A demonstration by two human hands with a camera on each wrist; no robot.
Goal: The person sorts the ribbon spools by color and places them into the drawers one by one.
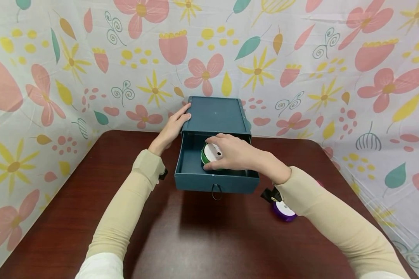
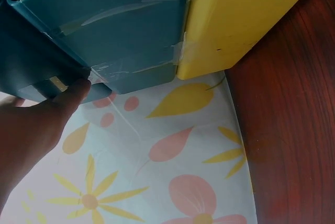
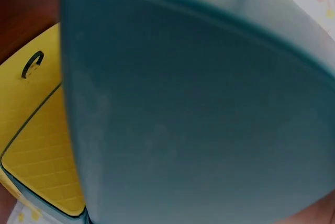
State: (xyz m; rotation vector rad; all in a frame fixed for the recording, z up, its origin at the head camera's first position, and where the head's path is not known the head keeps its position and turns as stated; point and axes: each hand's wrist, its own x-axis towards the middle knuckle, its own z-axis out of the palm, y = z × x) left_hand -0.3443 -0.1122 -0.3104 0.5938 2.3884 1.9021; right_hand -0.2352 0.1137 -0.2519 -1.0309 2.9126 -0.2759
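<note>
A dark teal drawer cabinet (image 1: 214, 114) stands at the back of the table, its upper drawer (image 1: 192, 155) pulled out towards me. Inside that drawer my right hand (image 1: 232, 153) grips a ribbon spool (image 1: 211, 152) with white faces and a green rim, thumb at the near side and fingers over the far side. Part of the spool is hidden by the hand. My left hand (image 1: 172, 128) rests with extended fingers against the cabinet's left top edge. In the left wrist view, the left hand (image 2: 39, 124) touches the cabinet's side at a taped corner.
A purple ribbon spool (image 1: 285, 212) lies on the table (image 1: 209, 248), partly under the right sleeve. A small black loop handle (image 1: 216, 192) hangs from the drawer front. Below, a yellow drawer (image 3: 44, 161) shows in the right wrist view. A flowered cloth (image 1: 209, 46) hangs behind.
</note>
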